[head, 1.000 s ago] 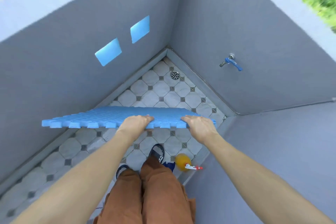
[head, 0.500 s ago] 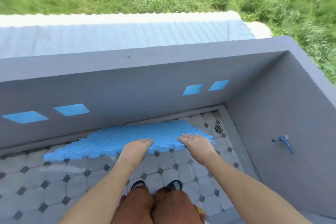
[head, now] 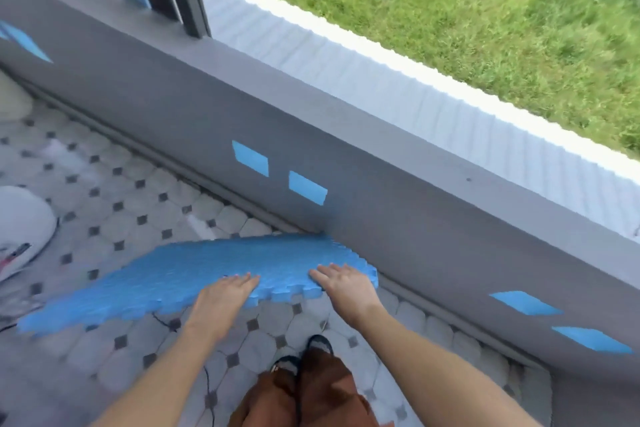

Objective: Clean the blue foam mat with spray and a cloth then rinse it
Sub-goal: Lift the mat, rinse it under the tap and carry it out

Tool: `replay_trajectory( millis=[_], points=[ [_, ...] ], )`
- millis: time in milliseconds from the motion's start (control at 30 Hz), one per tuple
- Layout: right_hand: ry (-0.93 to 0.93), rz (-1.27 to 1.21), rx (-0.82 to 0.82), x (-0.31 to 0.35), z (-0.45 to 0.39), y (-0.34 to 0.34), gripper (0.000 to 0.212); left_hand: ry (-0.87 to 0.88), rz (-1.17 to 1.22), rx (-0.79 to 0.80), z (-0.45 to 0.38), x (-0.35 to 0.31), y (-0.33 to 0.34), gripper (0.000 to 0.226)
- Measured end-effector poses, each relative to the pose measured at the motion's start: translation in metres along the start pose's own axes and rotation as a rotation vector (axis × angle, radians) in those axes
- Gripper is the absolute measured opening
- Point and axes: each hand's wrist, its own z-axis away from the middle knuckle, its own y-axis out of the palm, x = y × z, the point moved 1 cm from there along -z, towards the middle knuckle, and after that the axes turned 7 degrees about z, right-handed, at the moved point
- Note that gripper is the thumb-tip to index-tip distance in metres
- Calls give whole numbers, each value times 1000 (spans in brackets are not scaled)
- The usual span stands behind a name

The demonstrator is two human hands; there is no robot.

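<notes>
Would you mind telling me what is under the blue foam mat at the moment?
Both hands, left hand and right hand, hold the blue foam mat above the tiled floor. Patterned tiles show around its edges; the floor directly beneath is covered, so anything lying there cannot be seen.

my hands grip mat (head: pixel 221 270): blue foam, bumpy matt top, toothed edge | floor (head: pixel 138 204): pale stone-look tiles, dull | wall (head: pixel 346 135): grey paint, smooth matt | roof (head: pixel 381 66): white ribbed sheet | my trousers (head: pixel 311 399): brown cloth
</notes>
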Motion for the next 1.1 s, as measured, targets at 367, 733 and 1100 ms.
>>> replay_trajectory(
  millis=[367,733,1100],
  points=[
    [-423,137,-11,45,-186,39,43,-350,222,-227,-18,113,90,83],
    [-386,268,216,35,-285,186,58,-317,204,-60,-114,167,235,88],
    [-211,234,400,26,-357,310,77,-283,290,29,-199,215,360,118]
  ],
)
